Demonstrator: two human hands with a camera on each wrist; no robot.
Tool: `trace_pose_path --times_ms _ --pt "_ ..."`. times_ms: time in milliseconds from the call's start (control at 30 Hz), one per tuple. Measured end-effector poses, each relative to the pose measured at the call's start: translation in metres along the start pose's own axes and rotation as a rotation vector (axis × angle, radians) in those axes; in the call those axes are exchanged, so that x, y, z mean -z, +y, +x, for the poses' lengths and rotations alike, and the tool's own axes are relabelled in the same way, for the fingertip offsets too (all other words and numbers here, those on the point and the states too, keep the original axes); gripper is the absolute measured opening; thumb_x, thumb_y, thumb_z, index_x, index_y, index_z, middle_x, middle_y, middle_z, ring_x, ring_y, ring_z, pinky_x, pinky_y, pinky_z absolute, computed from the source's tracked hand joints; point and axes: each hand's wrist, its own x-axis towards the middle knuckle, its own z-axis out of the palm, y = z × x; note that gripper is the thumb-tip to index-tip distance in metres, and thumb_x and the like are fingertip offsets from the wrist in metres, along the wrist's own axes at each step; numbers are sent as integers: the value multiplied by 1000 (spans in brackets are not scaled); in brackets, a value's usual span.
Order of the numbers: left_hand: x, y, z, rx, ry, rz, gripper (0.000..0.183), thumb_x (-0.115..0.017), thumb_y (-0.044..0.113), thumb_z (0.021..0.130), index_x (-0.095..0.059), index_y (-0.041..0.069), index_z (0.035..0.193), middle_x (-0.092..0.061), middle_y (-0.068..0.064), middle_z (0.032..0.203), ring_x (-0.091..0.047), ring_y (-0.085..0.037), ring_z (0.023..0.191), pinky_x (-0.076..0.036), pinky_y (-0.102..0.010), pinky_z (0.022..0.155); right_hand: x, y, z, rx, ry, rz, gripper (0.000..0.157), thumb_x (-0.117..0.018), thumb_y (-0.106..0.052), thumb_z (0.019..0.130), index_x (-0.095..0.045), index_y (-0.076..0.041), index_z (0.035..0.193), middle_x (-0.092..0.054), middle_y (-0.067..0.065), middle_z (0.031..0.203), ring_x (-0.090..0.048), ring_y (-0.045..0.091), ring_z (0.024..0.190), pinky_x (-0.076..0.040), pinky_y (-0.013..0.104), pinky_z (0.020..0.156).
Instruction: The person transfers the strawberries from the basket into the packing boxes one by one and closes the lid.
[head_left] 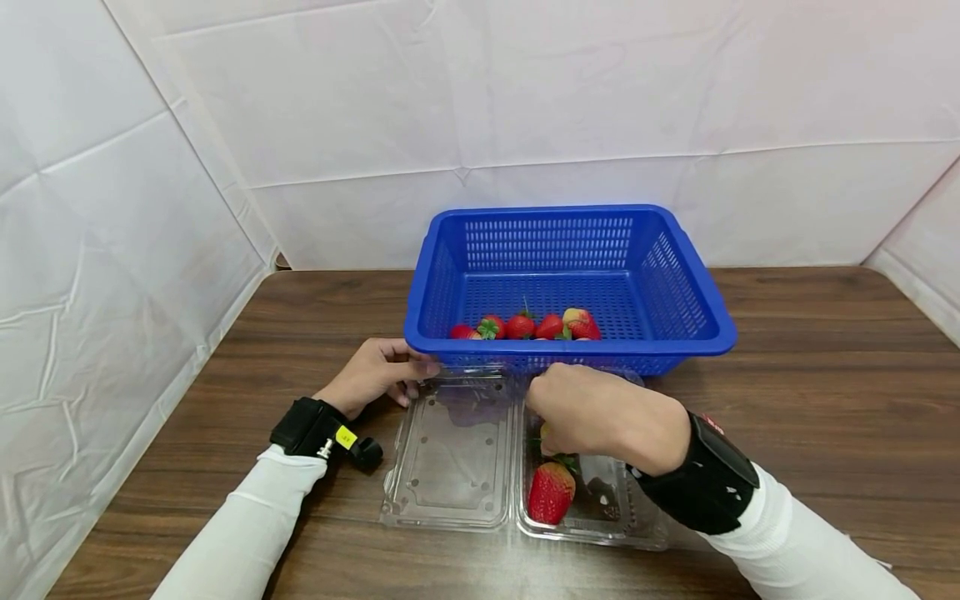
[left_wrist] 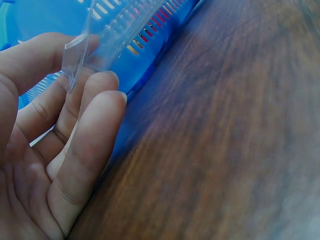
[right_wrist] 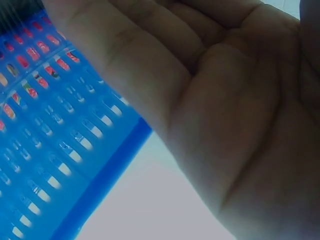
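A clear plastic clamshell box lies opened flat, its lid (head_left: 457, 450) on the left and its base (head_left: 592, 533) on the right. My left hand (head_left: 378, 375) pinches the lid's far left corner; the left wrist view has the clear corner tab (left_wrist: 75, 57) between thumb and fingers. Over the far part of the base, my right hand (head_left: 588, 412) is bent down with its fingertips hidden, and I cannot tell what they hold. A large red strawberry (head_left: 552, 493) lies in the base, near end. Green leaves and a pale bit of fruit peek out beneath the right hand.
Just behind the box stands a blue plastic basket (head_left: 570, 348) with slotted walls, overlapping the box's far edge in the head view. Several strawberries (head_left: 521, 325) lie along its near side. White sheeting (head_left: 570, 100) hangs behind the brown wooden table (head_left: 817, 392).
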Motion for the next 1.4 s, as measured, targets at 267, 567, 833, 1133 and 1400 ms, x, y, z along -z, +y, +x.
trace_pose_path --times_ms 267,567,833,1133,1400 --pt "0 -1 0 2 1 1 26 -73 21 87 -68 1 103 -66 -6 78 -60 -18 62 -57 -26 51 7 0 -5 -13 9 41 17 -72 -5 77 -56 -11 74 -40 -4 59 -38 11 53 -29 25 49" --pt "-1 -1 1 5 1 3 26 -73 21 86 -68 1 102 -66 -7 77 -60 -18 62 -57 -26 51 15 1 -10 30 82 -4 22 -73 -23 86 -65 -5 97 -61 2 83 -54 14 72 -52 33 69" --pt "0 -1 0 7 4 13 27 -73 22 86 -68 1 102 -67 -6 76 -61 -18 62 -57 -27 51 23 6 -14 105 203 4 16 -72 -20 87 -63 -8 92 -53 -2 76 -47 11 68 -44 27 60" --pt "-1 0 -1 16 8 21 27 -73 23 86 -68 1 102 -67 -6 77 -61 -18 62 -57 -27 51 30 11 -18 205 324 9 19 -72 -16 87 -66 -7 103 -64 0 91 -57 13 81 -53 34 74" --pt "-1 0 0 13 16 23 27 -73 22 86 -68 1 102 -67 -5 75 -61 -18 61 -57 -27 51 39 23 -23 173 375 55 24 -72 -11 87 -67 -7 110 -67 6 104 -62 14 88 -57 35 76"
